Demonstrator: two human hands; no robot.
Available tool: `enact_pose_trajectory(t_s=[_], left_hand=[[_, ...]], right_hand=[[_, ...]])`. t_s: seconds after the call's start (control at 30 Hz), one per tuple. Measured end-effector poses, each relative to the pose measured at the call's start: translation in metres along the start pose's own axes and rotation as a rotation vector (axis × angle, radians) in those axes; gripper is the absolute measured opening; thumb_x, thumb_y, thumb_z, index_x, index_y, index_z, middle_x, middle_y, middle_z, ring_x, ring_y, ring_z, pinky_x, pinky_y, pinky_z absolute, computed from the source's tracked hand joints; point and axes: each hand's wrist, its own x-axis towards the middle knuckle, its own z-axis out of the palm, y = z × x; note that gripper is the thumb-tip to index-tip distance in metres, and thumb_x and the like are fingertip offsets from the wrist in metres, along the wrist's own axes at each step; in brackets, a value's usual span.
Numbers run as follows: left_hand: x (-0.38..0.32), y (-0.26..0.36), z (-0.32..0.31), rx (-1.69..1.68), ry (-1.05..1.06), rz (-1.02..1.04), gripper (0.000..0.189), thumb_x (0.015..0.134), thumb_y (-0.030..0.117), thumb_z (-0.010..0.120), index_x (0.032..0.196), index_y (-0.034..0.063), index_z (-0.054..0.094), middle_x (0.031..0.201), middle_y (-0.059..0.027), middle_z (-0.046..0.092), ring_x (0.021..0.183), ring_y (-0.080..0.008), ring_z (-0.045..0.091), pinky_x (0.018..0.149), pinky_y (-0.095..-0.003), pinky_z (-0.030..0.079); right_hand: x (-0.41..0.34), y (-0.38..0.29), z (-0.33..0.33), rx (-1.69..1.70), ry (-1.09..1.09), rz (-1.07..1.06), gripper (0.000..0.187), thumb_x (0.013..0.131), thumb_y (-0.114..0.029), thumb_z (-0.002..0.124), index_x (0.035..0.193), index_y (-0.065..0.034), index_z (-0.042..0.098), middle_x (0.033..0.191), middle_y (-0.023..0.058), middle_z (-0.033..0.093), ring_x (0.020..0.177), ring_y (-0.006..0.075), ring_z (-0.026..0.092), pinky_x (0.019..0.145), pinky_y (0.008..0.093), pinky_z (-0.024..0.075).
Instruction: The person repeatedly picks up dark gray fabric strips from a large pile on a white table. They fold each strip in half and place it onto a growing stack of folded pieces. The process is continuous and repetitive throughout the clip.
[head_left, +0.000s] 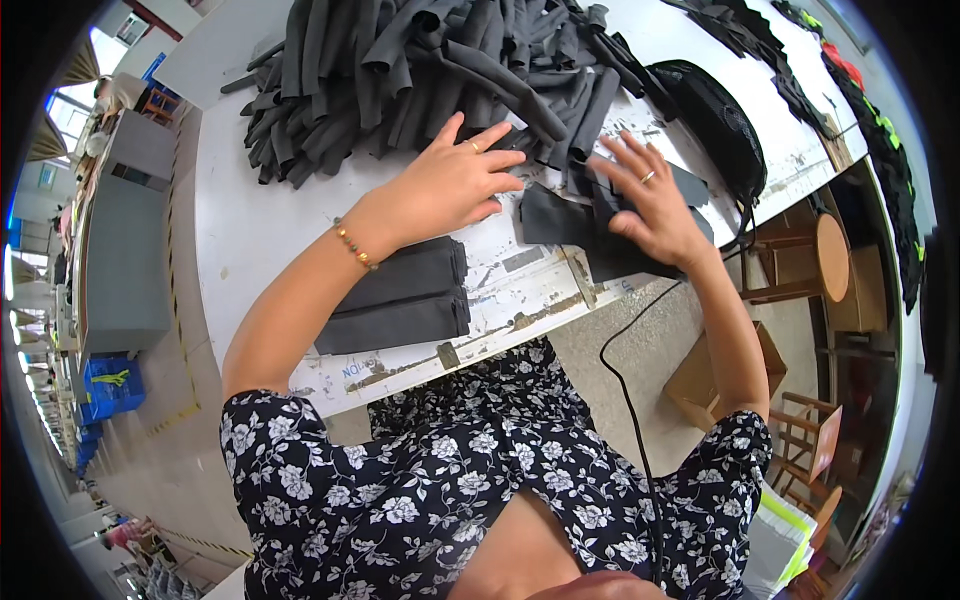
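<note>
My left hand (450, 176), fingers spread, is over the white table at the near edge of a large heap of dark grey fabric strips (420, 82). My right hand (649, 195) is over several flat dark fabric pieces (559, 217) near the table's front edge, its fingers apart; whether it touches them I cannot tell. Below my left forearm lie two neat stacks of folded dark fabric (401, 307), side by side.
A black mesh-topped case (712, 120) rests on the table (240, 300) at the right, by a black cable (626, 390) hanging over the edge. Wooden stools (829, 259) and a cardboard box (690, 379) stand on the floor at right. Blue bins (112, 390) are at left; a person (124, 94) is far off.
</note>
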Motion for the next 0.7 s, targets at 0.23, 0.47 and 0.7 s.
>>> enact_pose_trajectory(t_s=[0.23,0.47,0.7], left_hand=[[0.023,0.018,-0.004,-0.226,0.319,-0.052,0.014,0.087,0.017,0.069,0.093,0.0045,0.070,0.098,-0.0089,0.069,0.089,-0.0282,0.065,0.075,-0.0360,0.053],[0.083,-0.009,0.000,0.057,0.170,-0.595,0.063,0.092,0.057,0.056,0.067,0.0007,0.069,0.061,-0.0149,0.066,0.059,-0.0325,0.065,0.063,-0.0403,0.054],[0.080,-0.026,0.047,-0.650,0.380,-0.890,0.047,0.085,0.047,0.067,0.079,0.0004,0.072,0.076,-0.0210,0.069,0.081,-0.0359,0.069,0.071,-0.0431,0.054]], right_hand=[[-0.059,-0.015,-0.037,-0.058,-0.061,0.269,0.043,0.082,-0.021,0.075,0.121,-0.0059,0.063,0.117,0.0121,0.062,0.111,0.0315,0.056,0.090,0.0410,0.0469],[-0.083,-0.034,0.006,-0.474,-0.008,0.078,0.040,0.081,-0.010,0.065,0.119,0.0011,0.063,0.105,0.0096,0.059,0.095,0.0250,0.055,0.084,0.0360,0.0458],[-0.076,-0.026,0.002,-0.422,0.098,0.084,0.042,0.085,-0.004,0.057,0.127,-0.0005,0.057,0.117,0.0141,0.062,0.108,0.0295,0.056,0.093,0.0394,0.0465]])
